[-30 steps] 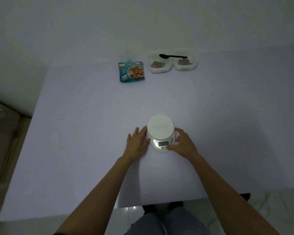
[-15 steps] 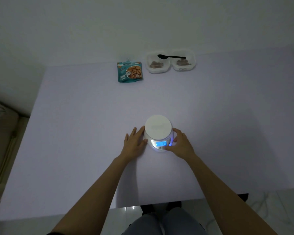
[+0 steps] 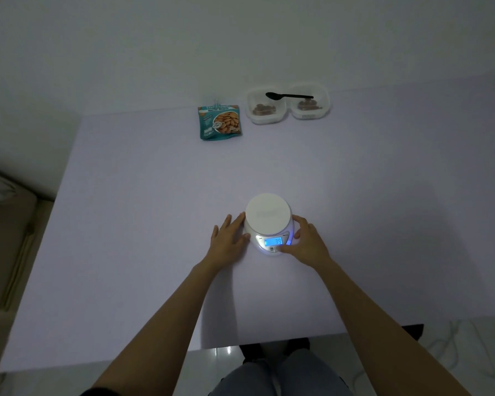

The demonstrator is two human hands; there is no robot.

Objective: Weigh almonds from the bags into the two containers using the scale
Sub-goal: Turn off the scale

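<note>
Since a second ago the scale [image 3: 268, 215] has lit its display [image 3: 273, 241] blue, with digits too small to read surely; the hands and scale have hardly shifted. A pale table [image 3: 126, 224] fills the view. At its far edge, well apart from both hands, lie a teal almond bag [image 3: 219, 122] and, to its right, the left container [image 3: 265, 108] touching the right container [image 3: 309, 105], each holding a few almonds. The scale's platform is bare. The left hand [image 3: 227, 241] lies flat, fingers spread, touching the scale's left side. The right hand [image 3: 306, 244] cups its right side, thumb at the front panel. A black spoon [image 3: 289, 96] bridges both containers, lying left to right, handle rightward. The bag lies nearer the left hand.
</note>
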